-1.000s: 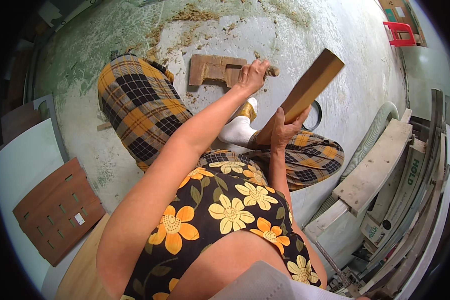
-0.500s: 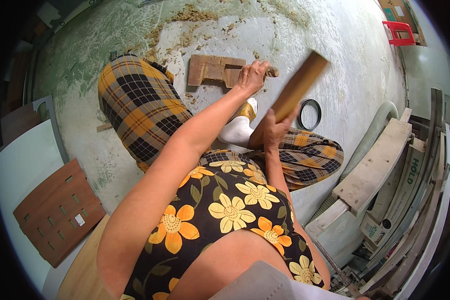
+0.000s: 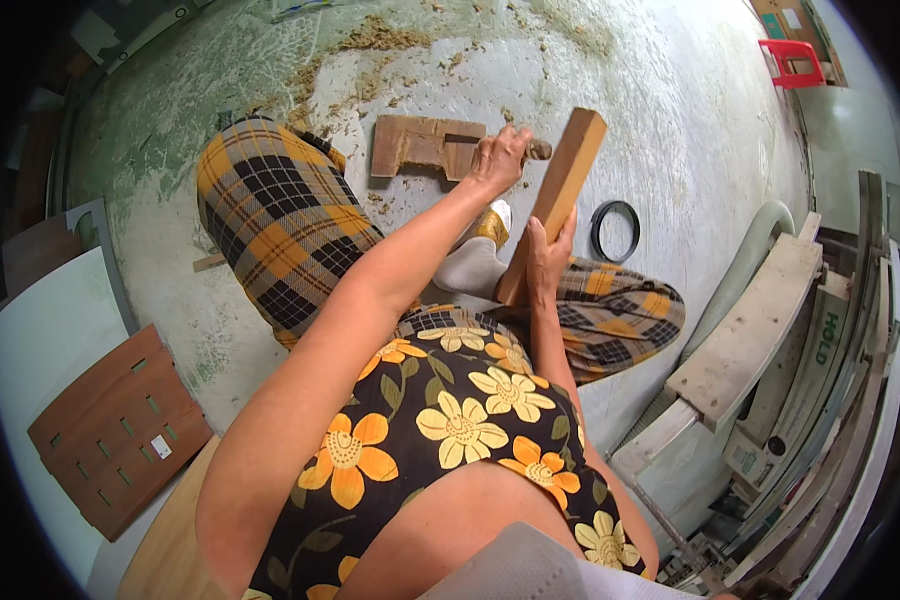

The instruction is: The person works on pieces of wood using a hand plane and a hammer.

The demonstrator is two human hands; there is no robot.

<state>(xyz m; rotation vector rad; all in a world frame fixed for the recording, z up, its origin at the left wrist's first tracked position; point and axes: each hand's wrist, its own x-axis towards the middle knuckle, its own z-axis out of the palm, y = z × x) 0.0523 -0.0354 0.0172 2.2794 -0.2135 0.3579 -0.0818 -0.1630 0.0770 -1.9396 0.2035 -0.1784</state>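
My left hand (image 3: 499,160) is closed around what looks like a chisel (image 3: 540,149). Only the butt of its wooden handle sticks out on the right; the blade is hidden behind the fingers. Beneath and left of this hand lies a brown wooden block (image 3: 406,146) on the floor, with a wide notch in its near edge and a dark slot by my knuckles. My right hand (image 3: 549,256) grips a long squared wooden bar (image 3: 564,173) near its lower part. The bar slants up and away, its far end right of the handle's butt. A small gap seems to separate them.
Wood shavings (image 3: 382,35) litter the far floor. A black ring (image 3: 616,231) lies right of the bar. My crossed legs in plaid trousers (image 3: 275,190) frame the block. At right are a ridged hose (image 3: 760,240) and stacked machine parts (image 3: 745,330); a slotted brown board (image 3: 120,430) leans at left.
The bar has swung left, its far end coming closer to the handle's butt. My left hand, the handle and the block look nearly unmoved.
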